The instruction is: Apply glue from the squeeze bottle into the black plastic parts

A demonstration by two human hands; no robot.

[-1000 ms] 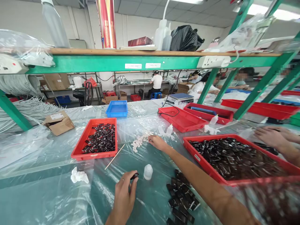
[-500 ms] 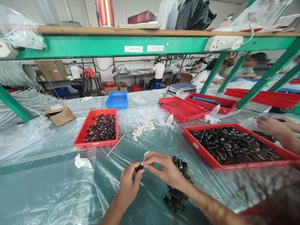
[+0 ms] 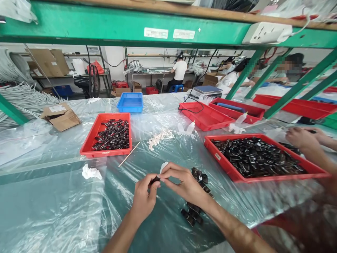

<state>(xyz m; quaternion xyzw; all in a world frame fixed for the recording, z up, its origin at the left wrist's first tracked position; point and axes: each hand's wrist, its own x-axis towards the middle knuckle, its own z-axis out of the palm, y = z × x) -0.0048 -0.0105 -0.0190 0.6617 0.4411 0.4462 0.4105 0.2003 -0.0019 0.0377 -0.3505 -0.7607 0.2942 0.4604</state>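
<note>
Between thumb and fingers, my left hand (image 3: pixel 144 196) pinches a small black part (image 3: pixel 155 179) above the plastic-covered table. My right hand (image 3: pixel 181 181) is pinched at the part's right end; whatever its fingertips hold is too small to make out. Just behind those fingertips is a whitish scrap (image 3: pixel 163 166). Several loose black parts (image 3: pixel 195 212) lie beside and partly behind my right wrist. To the right, a large red tray (image 3: pixel 238 180) holds many black parts. A smaller red tray (image 3: pixel 91 154) at the left holds more of them.
White bits (image 3: pixel 158 138) lie mid-table near a thin stick (image 3: pixel 129 154). Crumpled tissue (image 3: pixel 91 172) is at the left. Farther back are a blue tray (image 3: pixel 130 102), squeeze bottle (image 3: pixel 190 127) and red trays (image 3: pixel 206 119). Another person's hands (image 3: pixel 302 137) work at the right; a green shelf beam crosses above.
The view has shifted, so the table and trays appear higher in the picture. Both my hands keep their pinch around the black part. The other person's sleeve at the lower right has moved rightward.
</note>
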